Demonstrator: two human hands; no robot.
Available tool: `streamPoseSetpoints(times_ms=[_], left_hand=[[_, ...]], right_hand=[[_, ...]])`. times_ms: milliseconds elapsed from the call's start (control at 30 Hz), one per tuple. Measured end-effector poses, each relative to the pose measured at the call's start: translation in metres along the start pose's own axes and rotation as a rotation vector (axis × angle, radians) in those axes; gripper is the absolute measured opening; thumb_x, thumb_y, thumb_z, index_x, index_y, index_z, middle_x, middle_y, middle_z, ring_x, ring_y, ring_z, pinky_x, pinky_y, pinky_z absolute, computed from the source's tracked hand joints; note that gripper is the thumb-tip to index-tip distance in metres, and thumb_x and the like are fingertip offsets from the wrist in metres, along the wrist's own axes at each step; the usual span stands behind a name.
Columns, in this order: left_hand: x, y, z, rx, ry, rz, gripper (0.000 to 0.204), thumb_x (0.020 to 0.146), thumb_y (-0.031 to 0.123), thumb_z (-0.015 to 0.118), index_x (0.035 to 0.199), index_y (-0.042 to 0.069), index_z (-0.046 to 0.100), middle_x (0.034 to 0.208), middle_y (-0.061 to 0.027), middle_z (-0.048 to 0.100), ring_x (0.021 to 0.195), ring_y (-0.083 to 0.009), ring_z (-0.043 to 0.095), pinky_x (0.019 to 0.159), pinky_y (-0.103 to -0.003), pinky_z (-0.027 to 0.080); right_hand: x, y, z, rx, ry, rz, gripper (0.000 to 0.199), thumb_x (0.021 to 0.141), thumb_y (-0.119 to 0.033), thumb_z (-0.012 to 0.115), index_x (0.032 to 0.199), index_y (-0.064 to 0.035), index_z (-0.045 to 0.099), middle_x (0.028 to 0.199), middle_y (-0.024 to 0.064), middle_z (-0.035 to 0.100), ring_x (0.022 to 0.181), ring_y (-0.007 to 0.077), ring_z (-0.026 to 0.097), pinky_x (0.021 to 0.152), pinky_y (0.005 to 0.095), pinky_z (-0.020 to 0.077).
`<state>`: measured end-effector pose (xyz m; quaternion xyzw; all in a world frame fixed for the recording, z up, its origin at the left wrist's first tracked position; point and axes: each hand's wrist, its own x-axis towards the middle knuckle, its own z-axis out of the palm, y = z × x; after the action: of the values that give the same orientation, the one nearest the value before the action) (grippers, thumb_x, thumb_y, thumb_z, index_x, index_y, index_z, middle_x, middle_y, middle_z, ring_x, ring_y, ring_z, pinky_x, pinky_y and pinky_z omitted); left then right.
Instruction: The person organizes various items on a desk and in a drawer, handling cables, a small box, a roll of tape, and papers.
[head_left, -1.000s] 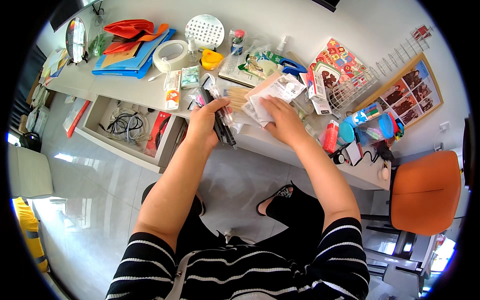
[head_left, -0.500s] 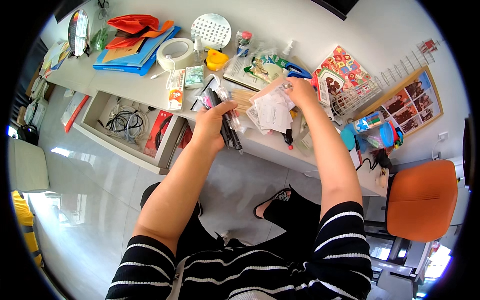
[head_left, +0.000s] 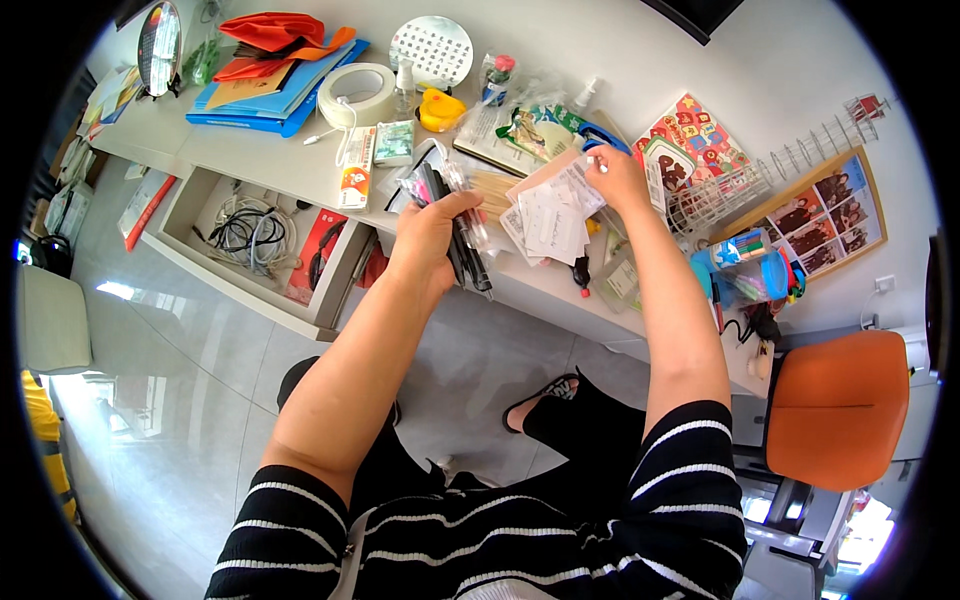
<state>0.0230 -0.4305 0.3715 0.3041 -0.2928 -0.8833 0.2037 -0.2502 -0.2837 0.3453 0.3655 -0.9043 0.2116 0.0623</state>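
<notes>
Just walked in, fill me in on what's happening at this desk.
A person in a striped top stands at a cluttered white desk. The left hand grips a bundle of pens above the desk's front edge. The right hand reaches further back, fingertips on a small white item too small to identify, just beyond a pile of paper slips. An open drawer with coiled cables sits to the left.

An orange chair (head_left: 838,408) stands near an open drawer (head_left: 262,250) holding cables

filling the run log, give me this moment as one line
left hand: holds bundle of pens | right hand: on paper slips | desk: cluttered | drawer: open
</notes>
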Motion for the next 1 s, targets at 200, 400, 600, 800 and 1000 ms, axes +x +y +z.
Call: streamPoseSetpoints(times_ms=[200,400,600,800,1000], left_hand=[[0.002,-0.001,-0.004,0.014,-0.015,0.004,0.015,0.074,0.001,0.068,0.084,0.000,0.057,0.070,-0.0073,0.059,0.060,-0.0156,0.060,0.047,-0.028,0.049],[0.001,-0.002,-0.001,0.019,-0.010,-0.003,0.014,0.074,0.001,0.067,0.084,-0.001,0.057,0.072,-0.0076,0.060,0.060,-0.0161,0.061,0.048,-0.028,0.049],[0.002,-0.006,-0.002,0.016,-0.017,-0.021,0.016,0.074,0.001,0.067,0.085,0.000,0.056,0.071,-0.0077,0.060,0.061,-0.0165,0.061,0.049,-0.029,0.049],[-0.002,-0.004,-0.004,0.042,-0.012,-0.006,0.014,0.076,0.002,0.066,0.086,-0.003,0.059,0.073,-0.0079,0.061,0.063,-0.0164,0.061,0.050,-0.028,0.051],[0.005,-0.008,-0.006,0.043,-0.020,-0.015,0.012,0.076,0.004,0.067,0.084,-0.003,0.060,0.072,-0.0073,0.061,0.062,-0.0158,0.061,0.050,-0.028,0.051]], right_hand=[[-0.014,-0.016,-0.018,0.321,0.018,0.049,0.027,0.073,-0.017,0.064,0.098,-0.0072,0.066,0.083,0.0106,0.068,0.077,0.0191,0.064,0.068,0.0299,0.0499],[-0.039,-0.032,-0.041,0.913,-0.043,0.440,0.023,0.075,-0.010,0.063,0.093,0.0025,0.066,0.078,0.0049,0.066,0.070,0.0094,0.058,0.062,0.0232,0.0459],[-0.045,-0.015,-0.015,0.670,0.089,0.301,0.017,0.072,-0.009,0.063,0.086,0.0006,0.068,0.073,0.0050,0.065,0.066,0.0112,0.059,0.061,0.0244,0.0457],[-0.083,-0.010,-0.034,0.175,-0.068,0.129,0.019,0.071,-0.015,0.063,0.085,-0.0055,0.070,0.078,0.0100,0.068,0.071,0.0210,0.065,0.067,0.0310,0.0493],[-0.104,0.001,-0.033,0.168,-0.194,0.182,0.021,0.073,-0.016,0.062,0.089,-0.0057,0.070,0.082,0.0112,0.068,0.074,0.0228,0.065,0.069,0.0314,0.0497]])
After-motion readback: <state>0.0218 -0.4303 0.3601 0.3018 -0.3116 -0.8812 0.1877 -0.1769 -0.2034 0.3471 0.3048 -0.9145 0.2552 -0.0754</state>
